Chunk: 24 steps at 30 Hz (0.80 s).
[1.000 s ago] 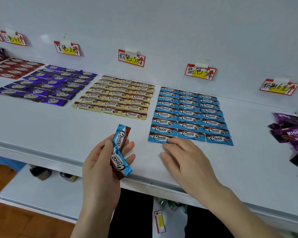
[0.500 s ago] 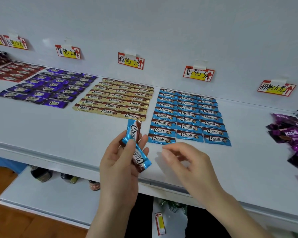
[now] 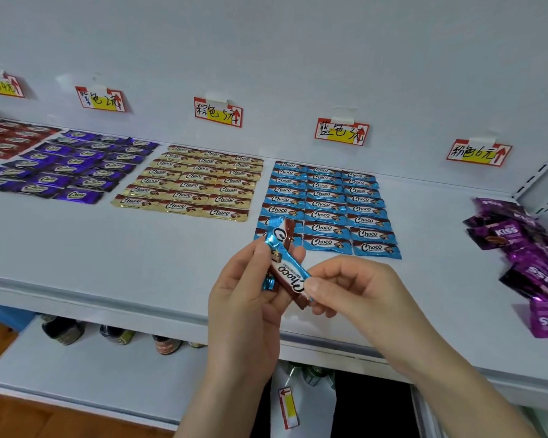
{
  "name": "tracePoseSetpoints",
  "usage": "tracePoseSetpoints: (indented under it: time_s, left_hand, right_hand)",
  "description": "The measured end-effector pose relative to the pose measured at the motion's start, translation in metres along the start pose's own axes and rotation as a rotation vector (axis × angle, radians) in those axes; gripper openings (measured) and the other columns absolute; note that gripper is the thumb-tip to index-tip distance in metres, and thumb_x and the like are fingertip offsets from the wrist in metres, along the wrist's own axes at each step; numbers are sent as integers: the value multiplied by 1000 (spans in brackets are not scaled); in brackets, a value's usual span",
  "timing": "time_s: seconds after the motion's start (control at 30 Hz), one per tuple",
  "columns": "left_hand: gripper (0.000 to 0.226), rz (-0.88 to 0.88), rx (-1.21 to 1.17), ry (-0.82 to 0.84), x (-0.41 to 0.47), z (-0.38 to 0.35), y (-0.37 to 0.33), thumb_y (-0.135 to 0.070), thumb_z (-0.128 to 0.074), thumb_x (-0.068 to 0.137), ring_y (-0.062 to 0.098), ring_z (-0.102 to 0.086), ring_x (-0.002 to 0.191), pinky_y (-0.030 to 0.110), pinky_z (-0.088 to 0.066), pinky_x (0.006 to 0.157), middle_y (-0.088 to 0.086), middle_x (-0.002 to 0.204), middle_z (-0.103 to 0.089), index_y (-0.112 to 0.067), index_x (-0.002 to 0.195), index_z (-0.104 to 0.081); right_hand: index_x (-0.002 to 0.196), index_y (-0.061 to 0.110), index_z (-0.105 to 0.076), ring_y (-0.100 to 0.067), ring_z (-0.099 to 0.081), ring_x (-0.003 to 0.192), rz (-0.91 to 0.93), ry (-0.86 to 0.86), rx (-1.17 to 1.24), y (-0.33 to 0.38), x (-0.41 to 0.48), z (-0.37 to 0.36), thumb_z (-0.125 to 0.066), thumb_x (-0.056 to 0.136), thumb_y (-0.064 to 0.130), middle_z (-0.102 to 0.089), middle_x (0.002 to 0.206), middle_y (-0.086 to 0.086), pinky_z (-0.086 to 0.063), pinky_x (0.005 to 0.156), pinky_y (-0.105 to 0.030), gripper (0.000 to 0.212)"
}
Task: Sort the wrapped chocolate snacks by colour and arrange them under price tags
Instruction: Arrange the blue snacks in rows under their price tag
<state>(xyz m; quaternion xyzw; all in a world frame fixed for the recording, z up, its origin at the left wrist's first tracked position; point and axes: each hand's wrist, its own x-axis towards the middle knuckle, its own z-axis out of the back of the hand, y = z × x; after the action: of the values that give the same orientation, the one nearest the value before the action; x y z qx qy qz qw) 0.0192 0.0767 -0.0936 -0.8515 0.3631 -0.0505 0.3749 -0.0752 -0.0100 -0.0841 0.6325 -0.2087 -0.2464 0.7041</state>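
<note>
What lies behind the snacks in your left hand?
The blue grid: its near-left wrappers peek out beside the held snacks. The left hand covers the shelf spot below them.

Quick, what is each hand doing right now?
Left hand: grips two blue Choco snacks.
Right hand: pinches the lower snack by its end.
</note>
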Motion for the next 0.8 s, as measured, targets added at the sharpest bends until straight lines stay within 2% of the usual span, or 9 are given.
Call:
tracePoseSetpoints:
  time_s: [0.17, 0.27, 0.33, 0.43, 0.5, 0.53, 0.63, 0.7, 0.8]
  left_hand:
    - [22, -47, -42, -85, 5, 2, -3, -17, -57, 77, 19, -72, 84, 24, -56, 59, 12, 90, -74, -5, 94, -63]
    - [14, -41, -16, -127, 5, 8, -3, -15, -54, 87, 20, -72, 86, 23, -56, 60, 13, 93, -73, -8, 97, -61]
    - [13, -31, 0, -141, 5, 10, -1, -16, -54, 88, 20, -72, 86, 24, -57, 60, 12, 93, -73, -10, 97, -61]
    - [13, -26, 19, -142, 5, 11, 2, -16, -53, 89, 20, -71, 87, 23, -57, 61, 12, 93, -73, -11, 97, -62]
    - [13, -25, 23, -145, 6, 11, 4, -15, -53, 90, 19, -71, 87, 23, -57, 61, 12, 93, -73, -11, 98, -62]
    - [13, -23, 23, -147, 6, 12, 5, -15, -53, 90, 19, -71, 87, 23, -57, 61, 12, 93, -73, -11, 98, -62]
    - [13, -11, 25, -147, 7, 12, 4, -15, -53, 90, 19, -71, 88, 24, -57, 62, 12, 93, -73, -11, 98, -62]
    - [13, -8, 26, -155, 7, 12, 3, -16, -53, 90, 20, -71, 88, 25, -58, 62, 11, 93, -73, -12, 99, -62]
    - [15, -14, 21, -164, 8, 14, 2, -15, -52, 91, 21, -71, 88, 25, -58, 62, 11, 94, -73, -11, 102, -61]
  right_hand:
    - [78, 22, -70, -2, -61, 58, -42, -138, -113, -8, -5, 26, -64, 81, 12, -71, 70, 4, -47, 53, -14, 12]
    - [79, 25, -63, -2, -58, 63, -63, -238, -503, -16, -8, 45, -62, 85, 18, -65, 72, 13, -45, 56, -14, 9]
    - [82, 30, -55, -1, -53, 58, -66, -173, -828, -19, -14, 51, -59, 87, 30, -56, 65, 20, -42, 54, -18, 7]
    - [77, 34, -57, -3, -51, 53, -62, -58, -822, -20, -23, 56, -56, 82, 43, -54, 51, 21, -43, 56, -29, 10]
    - [82, 36, -59, 0, -54, 68, 45, -76, -820, -19, -25, 61, -57, 82, 38, -56, 65, 25, -46, 65, -26, 3]
    - [88, 33, -62, 4, -54, 80, 104, -60, -845, -20, -23, 64, -58, 85, 30, -57, 81, 28, -46, 74, -20, 5]
    - [107, 24, -66, 6, -42, 109, 161, 57, -924, -27, -17, 64, -59, 88, 21, -47, 112, 23, -29, 90, 0, 20]
    - [113, 25, -65, 3, -41, 112, 169, 65, -984, -33, -15, 61, -56, 90, 26, -49, 117, 19, -29, 92, -4, 25]
    - [119, 22, -61, -12, -44, 110, 216, -11, -1126, -37, -10, 53, -51, 93, 33, -53, 121, 6, -40, 87, -23, 30]
